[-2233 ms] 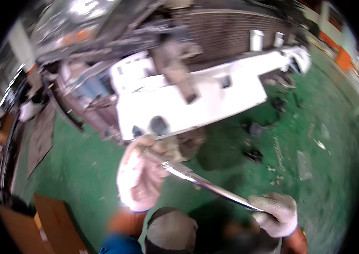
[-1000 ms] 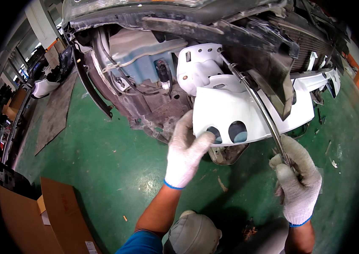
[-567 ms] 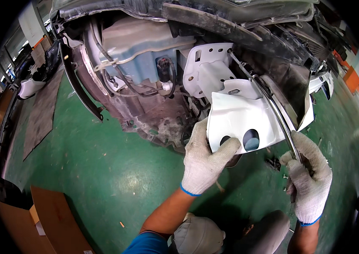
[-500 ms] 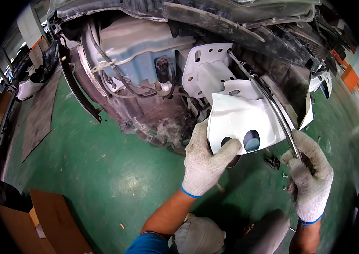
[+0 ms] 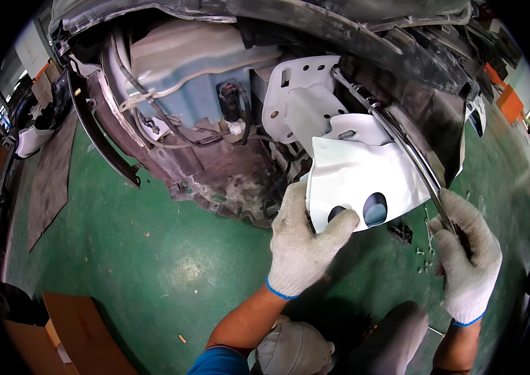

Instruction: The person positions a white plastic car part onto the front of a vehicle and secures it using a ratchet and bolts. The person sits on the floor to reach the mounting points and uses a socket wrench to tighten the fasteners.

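Note:
My gloved left hand [image 5: 302, 237] grips the lower left edge of a white metal beam [image 5: 380, 172] with two oval holes, its thumb over the front. My gloved right hand [image 5: 468, 250] is closed on a long chrome wrench bar [image 5: 412, 156], which runs diagonally up to the upper right corner of a white mounting bracket [image 5: 299, 106] with several holes. Whether its tip sits on a bolt is too small to tell. Left of the bracket is a translucent bluish reservoir [image 5: 180, 94] with a black pump [image 5: 230, 103] and hoses.
The vehicle's dark front frame [image 5: 340, 28] overhangs the work. A loose black strip [image 5: 99, 140] hangs at the left. Cardboard [image 5: 71, 331] and a mat [image 5: 49, 200] lie on the green floor [image 5: 171, 262], with small bolts [image 5: 426, 265] at the right. My bent legs are below.
My left hand has left the bar for the white beam's edge. The bar has swung up toward the bracket, held by my right hand. The vehicle appears closer.

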Demonstrator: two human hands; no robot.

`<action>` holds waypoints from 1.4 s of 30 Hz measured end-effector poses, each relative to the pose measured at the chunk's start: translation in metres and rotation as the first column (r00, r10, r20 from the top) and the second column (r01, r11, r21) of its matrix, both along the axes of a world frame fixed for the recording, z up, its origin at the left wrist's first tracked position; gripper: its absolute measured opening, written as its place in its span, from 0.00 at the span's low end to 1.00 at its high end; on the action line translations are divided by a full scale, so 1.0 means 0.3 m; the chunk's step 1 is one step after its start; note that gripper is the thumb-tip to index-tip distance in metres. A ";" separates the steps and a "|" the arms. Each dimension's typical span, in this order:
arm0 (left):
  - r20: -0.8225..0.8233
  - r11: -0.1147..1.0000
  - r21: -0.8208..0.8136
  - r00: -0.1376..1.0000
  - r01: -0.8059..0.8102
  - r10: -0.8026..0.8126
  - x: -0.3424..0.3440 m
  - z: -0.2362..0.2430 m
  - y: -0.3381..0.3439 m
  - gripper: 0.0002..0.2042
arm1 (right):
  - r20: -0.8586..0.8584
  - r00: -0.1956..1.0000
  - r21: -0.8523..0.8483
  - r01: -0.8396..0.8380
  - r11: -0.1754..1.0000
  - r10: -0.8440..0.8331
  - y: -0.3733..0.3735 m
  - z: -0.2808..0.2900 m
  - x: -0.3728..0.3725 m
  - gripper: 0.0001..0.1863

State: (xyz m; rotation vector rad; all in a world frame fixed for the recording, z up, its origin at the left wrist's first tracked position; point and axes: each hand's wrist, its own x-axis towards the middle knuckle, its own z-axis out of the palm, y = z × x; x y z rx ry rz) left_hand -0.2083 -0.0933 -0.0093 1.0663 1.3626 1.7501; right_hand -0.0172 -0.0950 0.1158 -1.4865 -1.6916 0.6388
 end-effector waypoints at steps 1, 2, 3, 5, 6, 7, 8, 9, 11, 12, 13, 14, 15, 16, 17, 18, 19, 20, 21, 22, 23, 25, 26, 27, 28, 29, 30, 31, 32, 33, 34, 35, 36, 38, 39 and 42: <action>0.012 1.000 -0.030 1.000 0.001 0.000 0.000 0.002 -0.001 0.26 | 0.023 1.000 0.005 -0.013 1.000 0.013 -0.004 -0.001 -0.001 0.22; 0.023 0.998 -0.059 1.000 0.001 0.001 0.000 0.002 -0.005 0.26 | 0.115 0.991 0.128 -0.087 0.988 0.072 0.002 -0.018 0.005 0.22; 0.037 0.997 -0.083 0.999 0.004 -0.001 0.003 0.006 -0.005 0.26 | 0.216 0.970 0.246 -0.167 0.955 0.114 0.015 -0.039 0.015 0.22; 0.036 0.997 -0.079 0.999 0.006 -0.003 0.009 0.015 -0.005 0.26 | 0.359 0.925 0.294 -0.242 0.924 0.128 -0.002 -0.031 0.014 0.22; 0.034 0.997 -0.080 0.999 0.007 -0.004 0.011 0.019 -0.006 0.26 | 0.424 0.899 0.351 -0.276 0.895 0.111 0.001 -0.032 0.008 0.23; 0.016 0.996 -0.094 1.000 0.009 -0.008 0.012 0.024 -0.007 0.26 | 0.487 0.869 0.403 -0.313 0.860 0.088 0.009 -0.034 0.004 0.24; -0.001 0.994 -0.108 1.000 0.012 -0.012 0.011 0.031 -0.010 0.27 | 0.548 0.835 0.449 -0.352 0.821 0.058 0.014 -0.034 0.006 0.25; -0.030 0.992 -0.125 1.000 0.003 -0.006 0.002 0.038 -0.014 0.27 | 0.567 0.822 0.441 -0.361 0.822 0.057 0.016 -0.037 0.008 0.27; -0.042 0.994 -0.106 0.999 -0.005 0.001 -0.016 0.030 -0.016 0.27 | 0.528 0.846 0.434 -0.348 0.831 0.078 0.017 -0.040 -0.004 0.27; -0.041 0.996 -0.094 0.999 0.004 -0.008 -0.017 0.027 -0.013 0.27 | 0.513 0.855 0.430 -0.334 0.839 0.078 0.014 -0.038 -0.001 0.27; -0.056 0.993 -0.116 0.998 0.016 -0.022 -0.020 0.036 -0.013 0.28 | 0.490 0.868 0.448 -0.322 0.834 0.072 0.018 -0.036 0.005 0.26; -0.071 0.990 -0.139 0.997 0.026 -0.036 -0.023 0.053 -0.016 0.29 | 0.466 0.882 0.467 -0.310 0.829 0.067 0.027 -0.032 0.011 0.26; -0.085 0.986 -0.161 0.995 0.037 -0.051 -0.023 0.067 -0.019 0.29 | 0.443 0.894 0.484 -0.297 0.823 0.061 0.034 -0.029 0.018 0.25; -0.198 0.989 -0.146 0.980 -0.028 -0.001 -0.018 0.081 -0.024 0.30 | 0.443 0.895 0.501 -0.288 0.816 0.044 0.040 -0.026 0.025 0.24; -0.308 0.988 -0.123 0.950 -0.091 0.050 -0.012 0.093 -0.031 0.31 | 0.442 0.897 0.517 -0.279 0.809 0.027 0.046 -0.023 0.031 0.24; -0.414 0.984 -0.091 0.904 -0.156 0.105 -0.011 0.102 -0.041 0.32 | 0.439 0.898 0.534 -0.273 0.800 0.014 0.050 -0.019 0.035 0.23; -0.596 0.969 0.055 0.771 -0.239 0.224 -0.025 0.089 -0.052 0.34 | 0.406 0.913 0.539 -0.273 0.797 0.039 0.053 -0.023 0.039 0.22; -0.615 0.923 0.220 0.689 -0.317 0.383 -0.021 0.085 -0.079 0.31 | 0.380 0.924 0.536 -0.263 0.803 0.049 0.051 -0.025 0.040 0.22; -0.529 0.912 0.300 0.746 -0.281 0.404 -0.003 0.101 -0.116 0.29 | 0.354 0.933 0.532 -0.253 0.808 0.060 0.047 -0.029 0.033 0.22; -0.431 0.897 0.366 0.809 -0.249 0.401 0.017 0.114 -0.139 0.28 | 0.341 0.938 0.515 -0.245 0.822 0.067 0.050 -0.049 0.025 0.23; -0.444 0.934 0.327 0.850 -0.142 0.284 0.033 0.144 -0.130 0.25 | 0.346 0.937 0.510 -0.231 0.829 0.048 0.057 -0.067 0.019 0.21; -0.527 0.973 0.222 0.847 0.063 0.065 0.065 0.253 -0.106 0.23 | 0.337 0.940 0.505 -0.224 0.834 0.049 0.056 -0.063 0.020 0.21; -0.577 0.975 0.151 0.815 0.166 -0.049 0.079 0.292 -0.060 0.24 | 0.342 0.939 0.504 -0.220 0.835 0.041 0.054 -0.057 0.027 0.21; -0.465 0.969 0.071 0.868 0.235 -0.176 0.096 0.299 -0.008 0.25 | 0.290 0.956 0.478 -0.193 0.857 0.054 0.052 -0.055 0.030 0.20; -0.387 0.946 -0.006 0.871 0.325 -0.302 0.104 0.316 0.027 0.27 | 0.236 0.969 0.452 -0.171 0.876 0.067 0.045 -0.049 0.028 0.20; -0.296 0.911 -0.084 0.862 0.405 -0.411 0.109 0.331 0.062 0.29 | 0.182 0.980 0.422 -0.151 0.894 0.080 0.041 -0.043 0.026 0.20; -0.317 0.927 -0.071 0.873 0.368 -0.371 0.126 0.332 0.072 0.29 | 0.164 0.983 0.425 -0.146 0.893 0.082 0.042 -0.043 0.029 0.20; -0.338 0.942 -0.056 0.882 0.331 -0.330 0.147 0.331 0.083 0.29 | 0.146 0.986 0.429 -0.140 0.893 0.084 0.044 -0.043 0.032 0.20; -0.357 0.955 -0.041 0.888 0.294 -0.289 0.170 0.329 0.094 0.29 | 0.122 0.989 0.425 -0.130 0.896 0.086 0.044 -0.045 0.033 0.20; -0.375 0.967 -0.030 0.894 0.252 -0.245 0.187 0.318 0.102 0.29 | 0.096 0.991 0.419 -0.123 0.900 0.091 0.046 -0.052 0.031 0.20; -0.391 0.977 -0.017 0.898 0.211 -0.201 0.201 0.308 0.109 0.29 | 0.065 0.993 0.406 -0.113 0.907 0.094 0.044 -0.060 0.028 0.19; -0.407 0.985 -0.003 0.900 0.172 -0.158 0.211 0.298 0.116 0.29 | 0.047 0.995 0.394 -0.101 0.913 0.089 0.040 -0.061 0.025 0.19; -0.418 0.992 0.014 0.902 0.125 -0.108 0.209 0.285 0.120 0.29 | 0.031 0.996 0.383 -0.094 0.919 0.089 0.037 -0.065 0.019 0.19; -0.553 0.987 0.115 0.832 0.112 -0.030 0.194 0.253 0.129 0.28 | 0.038 0.997 0.370 -0.083 0.925 0.074 0.032 -0.063 0.008 0.18; -0.528 0.985 0.140 0.849 0.105 -0.015 0.194 0.241 0.132 0.28 | 0.048 0.996 0.368 -0.082 0.926 0.069 0.030 -0.059 0.003 0.18; -0.233 0.985 0.138 0.970 0.105 -0.070 0.226 0.228 0.148 0.25 | 0.061 0.995 0.368 -0.098 0.925 0.081 0.033 -0.051 0.008 0.19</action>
